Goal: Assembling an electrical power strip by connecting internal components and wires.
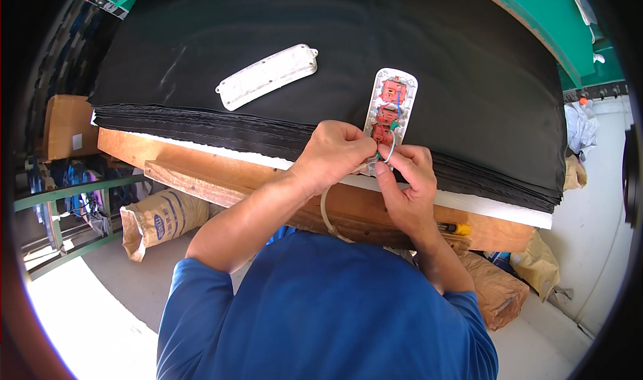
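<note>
An opened white power strip point(410, 88) lies on the black sheet stack, its red socket inserts point(392, 92) and thin blue and green wires exposed. At its near end my left hand point(333, 153) is closed in a pinch on a wire, the fingertips partly hiding it. Opposite, my right hand point(410, 182) holds a pale wire point(391, 145) between thumb and forefinger; this wire loops up into the casing. A whitish cable point(325, 209) hangs from under my hands over the table's front edge. The strip's detached white cover point(268, 76) rests farther left.
Black sheets point(321, 31) in a thick stack cover the table, with a wooden board point(194, 179) along its front. A yellow-handled tool point(460, 228) lies by my right forearm. Paper sacks point(164, 220) stand below at both sides; a cardboard box point(67, 127) is at left.
</note>
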The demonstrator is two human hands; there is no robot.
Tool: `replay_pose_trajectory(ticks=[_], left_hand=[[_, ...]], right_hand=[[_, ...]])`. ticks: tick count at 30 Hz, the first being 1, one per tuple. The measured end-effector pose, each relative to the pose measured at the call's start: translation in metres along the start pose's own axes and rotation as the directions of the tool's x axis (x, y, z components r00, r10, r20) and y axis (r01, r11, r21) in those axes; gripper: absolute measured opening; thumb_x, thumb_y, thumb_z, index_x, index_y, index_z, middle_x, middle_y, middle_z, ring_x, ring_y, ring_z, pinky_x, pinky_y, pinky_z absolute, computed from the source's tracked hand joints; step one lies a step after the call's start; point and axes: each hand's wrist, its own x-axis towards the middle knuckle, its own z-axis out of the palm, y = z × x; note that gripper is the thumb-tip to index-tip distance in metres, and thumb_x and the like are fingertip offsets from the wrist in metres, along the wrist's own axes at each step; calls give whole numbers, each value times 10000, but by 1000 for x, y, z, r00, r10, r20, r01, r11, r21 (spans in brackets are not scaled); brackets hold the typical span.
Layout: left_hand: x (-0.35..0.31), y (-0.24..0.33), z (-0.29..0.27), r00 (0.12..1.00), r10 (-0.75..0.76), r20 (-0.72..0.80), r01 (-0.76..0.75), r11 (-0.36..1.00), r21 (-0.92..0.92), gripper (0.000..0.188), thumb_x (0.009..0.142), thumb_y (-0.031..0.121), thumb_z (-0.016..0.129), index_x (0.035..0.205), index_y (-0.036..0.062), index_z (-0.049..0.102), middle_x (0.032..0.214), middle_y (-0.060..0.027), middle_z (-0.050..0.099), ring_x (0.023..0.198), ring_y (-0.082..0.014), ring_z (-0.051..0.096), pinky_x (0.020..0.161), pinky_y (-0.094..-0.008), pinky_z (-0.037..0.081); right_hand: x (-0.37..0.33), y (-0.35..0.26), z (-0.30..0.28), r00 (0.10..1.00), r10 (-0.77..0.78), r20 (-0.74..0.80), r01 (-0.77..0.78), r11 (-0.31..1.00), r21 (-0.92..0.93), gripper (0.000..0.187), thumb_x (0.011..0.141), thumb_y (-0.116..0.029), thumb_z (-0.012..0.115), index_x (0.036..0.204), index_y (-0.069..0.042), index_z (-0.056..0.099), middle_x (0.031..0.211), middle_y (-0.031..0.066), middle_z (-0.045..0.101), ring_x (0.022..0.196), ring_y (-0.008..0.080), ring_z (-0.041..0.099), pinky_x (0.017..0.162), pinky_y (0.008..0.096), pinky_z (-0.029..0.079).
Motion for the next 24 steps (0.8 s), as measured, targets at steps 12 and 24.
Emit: replay_pose_trajectory(ticks=[12, 24], left_hand=[[-10, -3, 7, 991, 103, -85, -96, 991, 89, 222, 893, 161, 682, 850, -55, 706, 741, -50, 677, 684, -85, 630, 607, -260, 492], [-9, 1, 2, 985, 82, -152, -20, 928, 372, 265, 847, 219, 688, 823, -43, 725, 625, -103, 666, 556, -128, 626, 531, -309, 503]], right_hand=[[-1, 5, 3, 998, -47, -31, 45, 997, -62, 432, 774, 25, 807, 1192, -37, 720, 1008, 90, 685, 915, 267, 618, 789, 376, 499], [1, 2, 7, 995, -56, -87, 47, 994, -97, 378, 769, 32, 816, 1131, -31, 730, 966, 95, 701, 870, 273, 622, 752, 381, 503]])
